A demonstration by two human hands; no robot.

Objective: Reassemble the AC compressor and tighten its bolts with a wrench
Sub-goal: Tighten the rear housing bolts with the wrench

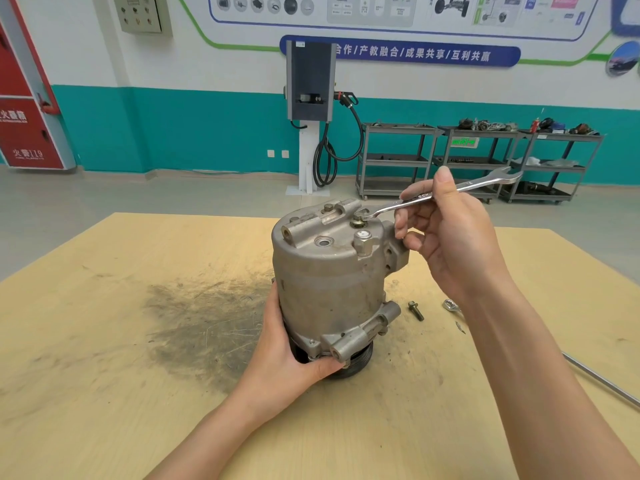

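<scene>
The grey AC compressor (329, 278) stands upright on its black pulley in the middle of the wooden table (104, 341). My left hand (291, 358) grips its lower left side near the pulley. My right hand (450, 237) holds a silver combination wrench (415, 199) by the shaft. The wrench's ring end sits on a bolt (358, 221) on top of the compressor, and its open end points up and to the right. A loose bolt (415, 310) lies on the table to the right of the compressor.
A second wrench end (450, 305) shows beside my right forearm. A metal rod (602, 379) lies at the table's right edge. A dark grease stain (207, 323) marks the table left of the compressor. Grey carts (478, 161) and a charging post (310, 116) stand at the far wall.
</scene>
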